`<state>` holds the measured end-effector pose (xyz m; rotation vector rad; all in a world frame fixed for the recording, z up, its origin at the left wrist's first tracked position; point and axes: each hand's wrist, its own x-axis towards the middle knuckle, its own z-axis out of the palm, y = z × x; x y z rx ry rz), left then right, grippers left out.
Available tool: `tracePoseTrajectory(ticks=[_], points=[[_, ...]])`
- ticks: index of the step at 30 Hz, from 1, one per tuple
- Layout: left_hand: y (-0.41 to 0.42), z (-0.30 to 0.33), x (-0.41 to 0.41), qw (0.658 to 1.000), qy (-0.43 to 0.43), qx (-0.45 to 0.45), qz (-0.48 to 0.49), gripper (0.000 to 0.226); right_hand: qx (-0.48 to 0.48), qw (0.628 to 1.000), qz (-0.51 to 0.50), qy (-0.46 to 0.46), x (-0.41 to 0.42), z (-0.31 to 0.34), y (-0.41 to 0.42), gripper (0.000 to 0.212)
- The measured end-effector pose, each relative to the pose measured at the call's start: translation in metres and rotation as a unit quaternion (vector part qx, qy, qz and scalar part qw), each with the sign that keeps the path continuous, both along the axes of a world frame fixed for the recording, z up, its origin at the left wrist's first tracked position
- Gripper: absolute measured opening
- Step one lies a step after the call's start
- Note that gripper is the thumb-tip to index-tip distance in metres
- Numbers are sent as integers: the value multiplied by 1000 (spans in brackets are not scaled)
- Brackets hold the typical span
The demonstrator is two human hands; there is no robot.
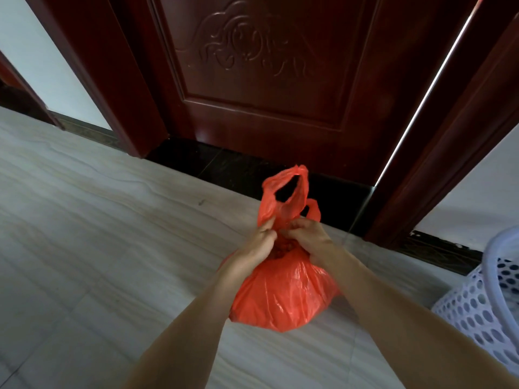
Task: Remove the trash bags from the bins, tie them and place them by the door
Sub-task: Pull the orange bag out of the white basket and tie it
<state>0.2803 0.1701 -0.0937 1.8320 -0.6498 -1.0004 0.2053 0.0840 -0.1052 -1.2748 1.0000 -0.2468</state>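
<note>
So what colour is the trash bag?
The trash bag is bright orange-red, clearest in the head view.

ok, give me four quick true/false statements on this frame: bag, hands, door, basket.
1. Both hands grip the orange bag at its neck. True: left hand, right hand.
2. The bag is black. False: it is orange.
3. The door stands just beyond the bag. True.
4. The white mesh basket is at the left edge of the frame. False: it is at the right edge.
</note>
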Motion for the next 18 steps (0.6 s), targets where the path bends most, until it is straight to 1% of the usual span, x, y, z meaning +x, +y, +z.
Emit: tracePoseTrajectory(ticks=[1, 2, 3, 4, 5, 6, 8, 10, 12, 14, 16, 18], points=[[-1, 1, 0, 999, 30, 20, 5, 29, 1, 1000, 20, -12, -3, 2, 0, 7], [-2, 1, 1, 998, 50, 37, 3, 22, 4, 999, 40, -28, -6, 4, 0, 11], [-2, 1, 4, 998, 46, 52, -7, 16, 10, 998, 54, -43, -8, 5, -2, 19], [-2, 1, 6, 997, 22, 74, -25, 10, 7, 997, 60, -54, -9, 6, -3, 25], [-1, 2, 9, 994, -8, 95, -52, 10, -7, 997, 58, -59, -11, 7, -3, 31], [-1, 2, 12, 988, -39, 119, -86, 16, -25, 996, 53, -64, -11, 7, -3, 34], [0, 4, 14, 979, -74, 143, -128, 25, -66, 994, 59, -66, -11, 8, -2, 29], [1, 6, 16, 982, -73, 125, -121, 23, -114, 989, 81, -44, -10, 10, -1, 26], [3, 5, 17, 989, -67, 101, -84, 16, -162, 981, 104, -14, -8, 13, -1, 24], [5, 6, 16, 990, -93, 83, -62, 13, -214, 969, 123, 7, -5, 16, -2, 25], [5, 8, 13, 990, -117, 61, -50, 14, -254, 957, 137, 19, -4, 15, -2, 26], [4, 7, 11, 995, -90, 37, -24, 19, -271, 951, 146, 32, -5, 13, -1, 27]])
